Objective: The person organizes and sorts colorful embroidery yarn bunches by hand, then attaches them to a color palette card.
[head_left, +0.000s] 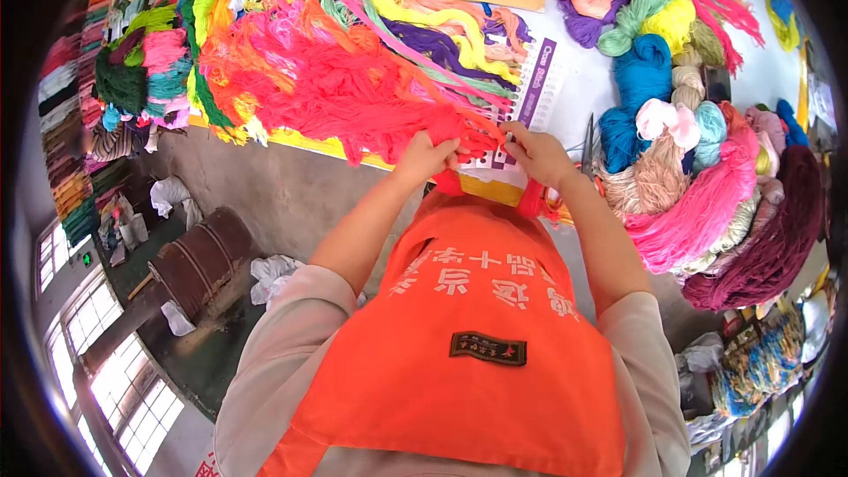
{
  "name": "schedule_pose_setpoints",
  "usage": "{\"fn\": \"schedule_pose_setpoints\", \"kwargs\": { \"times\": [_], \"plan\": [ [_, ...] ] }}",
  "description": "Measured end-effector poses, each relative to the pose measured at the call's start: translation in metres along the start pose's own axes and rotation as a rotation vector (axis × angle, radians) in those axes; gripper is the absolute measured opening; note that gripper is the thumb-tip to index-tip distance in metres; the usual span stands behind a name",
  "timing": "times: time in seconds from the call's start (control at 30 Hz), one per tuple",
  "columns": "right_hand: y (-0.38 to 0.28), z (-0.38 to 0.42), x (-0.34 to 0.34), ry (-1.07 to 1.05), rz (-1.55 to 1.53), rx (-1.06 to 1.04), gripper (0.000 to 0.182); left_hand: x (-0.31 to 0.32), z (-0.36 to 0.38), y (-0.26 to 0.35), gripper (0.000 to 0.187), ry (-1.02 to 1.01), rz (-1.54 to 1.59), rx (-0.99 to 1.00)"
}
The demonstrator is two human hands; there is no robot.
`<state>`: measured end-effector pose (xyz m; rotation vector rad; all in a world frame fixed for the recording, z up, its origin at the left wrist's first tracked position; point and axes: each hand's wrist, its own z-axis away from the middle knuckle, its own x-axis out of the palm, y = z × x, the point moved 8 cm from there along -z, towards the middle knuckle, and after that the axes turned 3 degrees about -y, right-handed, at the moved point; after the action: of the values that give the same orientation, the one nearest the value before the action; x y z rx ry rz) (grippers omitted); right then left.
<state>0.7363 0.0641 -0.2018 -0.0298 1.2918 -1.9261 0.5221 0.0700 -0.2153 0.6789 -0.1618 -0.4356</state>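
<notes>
My left hand [430,157] is closed around a bunch of bright red-pink embroidery thread [380,115] at the table's front edge. Close by on the right, my right hand [541,157] pinches red-orange strands, thumb and finger together. Beneath and behind the strands lies a white card with holes [541,79], its purple strip printed "Cross Stitch". Part of the card is covered by thread and by my fingers. A pair of scissors [589,146] lies just right of my right hand. Red thread [532,200] hangs below that hand at the edge.
Loose multicoloured skeins [450,49] spread over the left of the white table. Blue yarn balls [642,71], a pink skein [680,221] and a maroon skein [768,238] pile up at right. A brown drum [203,252] stands on the floor at left.
</notes>
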Motion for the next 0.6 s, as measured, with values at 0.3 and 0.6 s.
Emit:
{"fn": "schedule_pose_setpoints", "kwargs": {
  "times": [0.3,0.6],
  "plan": [
    [-0.004,0.002,0.001,0.014,0.039,0.013,0.032,0.029,0.006,0.026,0.021,0.061,0.092,0.098],
    [0.007,0.006,0.019,0.05,-0.344,0.039,0.053,0.092,-0.01,0.02,0.016,-0.251,-0.711,0.189]
  ]
}}
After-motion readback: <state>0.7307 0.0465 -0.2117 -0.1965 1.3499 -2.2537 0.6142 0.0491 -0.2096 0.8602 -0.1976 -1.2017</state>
